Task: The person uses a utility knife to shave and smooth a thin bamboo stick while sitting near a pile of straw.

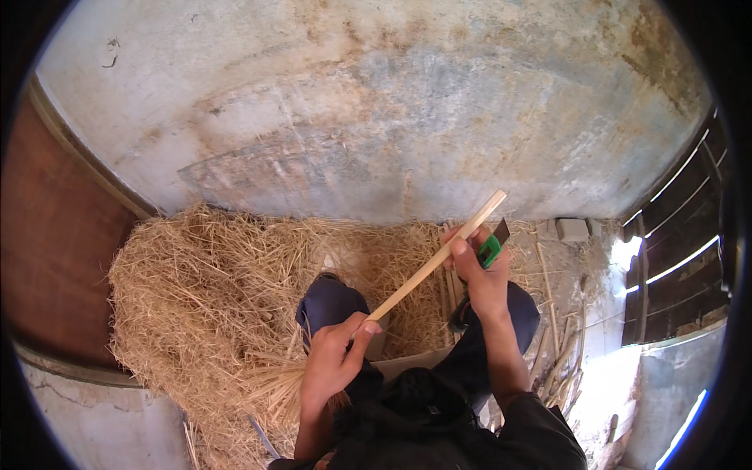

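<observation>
A long, pale strip that looks like split bamboo (415,280) slants up to the right in front of my body. My left hand (333,359) is closed on its lower end, thumb on top. Higher up, my right hand (487,274) grips the strip between thumb and fingers, with the strip's far end sticking out beyond. The same right hand also holds a green box-cutter knife (489,251) with a short dark blade, which points up and away beside the strip. My knees are bent on either side of the strip.
A big heap of straw (211,290) lies to the left and in front. Behind it rises a stained wall (376,117). Thin sticks (560,364) lie at right, near a grey block (572,229) and a dark slatted panel (681,235). A reddish-brown door-like panel (59,235) stands left.
</observation>
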The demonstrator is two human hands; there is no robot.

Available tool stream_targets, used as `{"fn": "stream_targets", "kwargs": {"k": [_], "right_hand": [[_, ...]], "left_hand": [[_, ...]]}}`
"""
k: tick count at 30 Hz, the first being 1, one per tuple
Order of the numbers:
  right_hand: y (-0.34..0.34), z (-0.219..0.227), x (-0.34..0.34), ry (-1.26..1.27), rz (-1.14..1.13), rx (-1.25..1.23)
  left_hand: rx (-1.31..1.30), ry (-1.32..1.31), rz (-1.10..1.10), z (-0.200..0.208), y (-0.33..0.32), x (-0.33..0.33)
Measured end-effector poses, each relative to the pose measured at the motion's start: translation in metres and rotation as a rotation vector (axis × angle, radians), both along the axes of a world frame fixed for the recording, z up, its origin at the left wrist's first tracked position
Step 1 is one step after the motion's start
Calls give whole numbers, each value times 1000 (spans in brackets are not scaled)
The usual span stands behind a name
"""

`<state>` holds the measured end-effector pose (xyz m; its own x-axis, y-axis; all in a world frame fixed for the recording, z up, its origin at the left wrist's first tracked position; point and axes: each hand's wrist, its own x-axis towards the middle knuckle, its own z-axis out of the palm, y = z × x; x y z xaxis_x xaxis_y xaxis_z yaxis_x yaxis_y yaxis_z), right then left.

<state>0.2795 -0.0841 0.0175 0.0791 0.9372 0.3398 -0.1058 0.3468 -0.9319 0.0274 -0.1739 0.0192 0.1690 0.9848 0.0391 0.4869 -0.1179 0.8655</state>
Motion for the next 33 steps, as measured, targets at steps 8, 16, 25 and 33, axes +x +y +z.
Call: {"fn": "stream_targets", "kwargs": {"k": [8, 16, 25, 33], "right_hand": [[-7, -5, -3, 45, 60, -110], [-8, -15, 1, -349, 16, 359], [-21, -21, -10, -839, -80, 583], [-27, -17, -16, -859, -189, 608]], "left_hand": [[221, -170, 45, -8, 15, 25], [252, -184, 194, -2, 11, 35], [298, -114, 176, 13, 6, 41], [341, -173, 206, 13, 5, 45]]}}
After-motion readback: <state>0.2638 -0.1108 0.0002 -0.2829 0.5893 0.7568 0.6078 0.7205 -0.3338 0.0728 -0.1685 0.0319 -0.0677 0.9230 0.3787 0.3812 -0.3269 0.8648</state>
